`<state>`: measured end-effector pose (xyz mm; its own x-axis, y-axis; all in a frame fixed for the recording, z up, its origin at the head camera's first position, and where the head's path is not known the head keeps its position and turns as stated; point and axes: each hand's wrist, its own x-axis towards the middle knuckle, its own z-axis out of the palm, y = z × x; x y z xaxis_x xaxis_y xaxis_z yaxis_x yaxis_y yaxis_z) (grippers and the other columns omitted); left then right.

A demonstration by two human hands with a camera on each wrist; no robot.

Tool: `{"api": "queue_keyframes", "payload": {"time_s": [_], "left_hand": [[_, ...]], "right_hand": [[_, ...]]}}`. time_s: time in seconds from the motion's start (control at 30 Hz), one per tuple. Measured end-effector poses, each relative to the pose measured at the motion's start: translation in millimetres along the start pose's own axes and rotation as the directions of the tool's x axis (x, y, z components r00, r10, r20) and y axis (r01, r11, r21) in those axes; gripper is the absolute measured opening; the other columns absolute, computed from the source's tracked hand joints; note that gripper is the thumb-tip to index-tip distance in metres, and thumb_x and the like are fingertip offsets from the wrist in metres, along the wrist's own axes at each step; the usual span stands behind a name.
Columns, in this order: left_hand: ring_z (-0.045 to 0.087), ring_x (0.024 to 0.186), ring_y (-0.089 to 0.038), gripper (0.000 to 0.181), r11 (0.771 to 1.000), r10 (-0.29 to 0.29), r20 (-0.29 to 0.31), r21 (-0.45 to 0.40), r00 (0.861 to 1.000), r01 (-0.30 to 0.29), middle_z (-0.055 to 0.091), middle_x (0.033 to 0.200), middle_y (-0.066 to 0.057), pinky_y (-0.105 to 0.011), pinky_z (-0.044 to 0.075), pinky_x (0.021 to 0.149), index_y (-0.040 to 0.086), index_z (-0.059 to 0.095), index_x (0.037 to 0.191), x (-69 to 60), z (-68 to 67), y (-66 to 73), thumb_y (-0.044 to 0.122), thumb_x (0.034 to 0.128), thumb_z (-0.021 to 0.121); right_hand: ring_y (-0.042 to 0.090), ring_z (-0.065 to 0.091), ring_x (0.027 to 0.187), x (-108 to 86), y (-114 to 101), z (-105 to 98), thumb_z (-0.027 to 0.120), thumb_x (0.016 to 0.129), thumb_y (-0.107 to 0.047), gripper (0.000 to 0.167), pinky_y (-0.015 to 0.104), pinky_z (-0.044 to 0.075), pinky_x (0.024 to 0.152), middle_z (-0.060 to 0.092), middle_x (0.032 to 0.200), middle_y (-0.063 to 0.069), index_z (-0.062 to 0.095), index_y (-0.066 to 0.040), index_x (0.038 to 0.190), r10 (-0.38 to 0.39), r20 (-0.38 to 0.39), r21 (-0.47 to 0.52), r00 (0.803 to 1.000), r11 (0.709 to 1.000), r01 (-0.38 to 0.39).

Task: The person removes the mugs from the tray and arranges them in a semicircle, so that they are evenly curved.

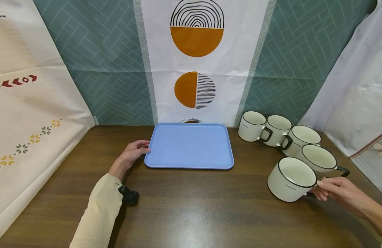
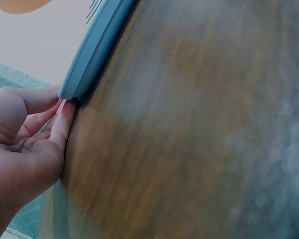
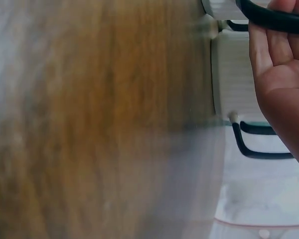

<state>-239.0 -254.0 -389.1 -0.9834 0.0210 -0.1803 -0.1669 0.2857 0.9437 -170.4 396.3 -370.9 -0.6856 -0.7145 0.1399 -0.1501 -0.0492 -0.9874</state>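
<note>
A light blue rectangular tray (image 1: 191,146) lies on the wooden table against the back cloth. At its left end my left hand (image 1: 130,155) holds the edge; in the left wrist view the thumb and fingers meet the rim of the tray (image 2: 92,59). My right hand (image 1: 343,193) grips the black handle (image 3: 279,20) of a white, dark-rimmed mug (image 1: 290,179) at the front of the mug group. This mug leans slightly, and I cannot tell whether its base touches the table. Its handle is mostly hidden by the fingers in the head view.
Several more white mugs (image 1: 254,125) stand in a row behind the held one, curving along the back right. A dark wrist device (image 1: 129,195) sits on the left sleeve. Patterned cloths (image 1: 116,69) hang around the wooden table (image 1: 191,203).
</note>
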Motion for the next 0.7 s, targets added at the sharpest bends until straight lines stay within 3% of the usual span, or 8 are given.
{"api": "queue_keyframes", "payload": {"time_s": [0.33,0.53,0.7], "left_hand": [[0.044,0.12,-0.033,0.049,1.0,0.001,-0.006,0.002,1.0,-0.001,0.043,0.137,-0.029,-0.044,0.033,0.106,-0.011,0.038,0.139,0.6,0.6,-1.0,0.002,0.096,0.055],[0.043,0.12,-0.034,0.049,1.0,-0.001,-0.002,-0.001,1.0,0.001,0.042,0.137,-0.029,-0.044,0.031,0.107,-0.011,0.037,0.14,-0.5,0.9,0.0,0.002,0.0963,0.055],[0.042,0.121,-0.035,0.049,1.0,-0.005,-0.001,0.003,1.0,0.005,0.042,0.137,-0.028,-0.045,0.03,0.108,-0.011,0.037,0.14,-0.7,1.5,0.8,0.003,0.0965,0.055]], "right_hand": [[0.036,0.036,0.066,-12.2,0,-11,0.011,0.098,0.015,0.039,0.038,0.033,0.065,0.038,0.069,0.021,0.041,0.007,0.074,0.03,0.064,0.09,0.997,0.995,-0.036],[0.036,0.037,0.066,-18.0,1,-16,0.012,0.098,0.016,0.039,0.035,0.039,0.069,0.036,0.069,0.021,0.042,0.006,0.075,0.024,0.044,0.105,0.999,0.994,-0.029],[0.034,0.038,0.068,-22.3,4,-18,0.013,0.099,0.016,0.039,0.04,0.029,0.064,0.037,0.07,0.02,0.043,0.006,0.075,0.008,0.025,0.101,1.0,0.995,-0.01]]}}
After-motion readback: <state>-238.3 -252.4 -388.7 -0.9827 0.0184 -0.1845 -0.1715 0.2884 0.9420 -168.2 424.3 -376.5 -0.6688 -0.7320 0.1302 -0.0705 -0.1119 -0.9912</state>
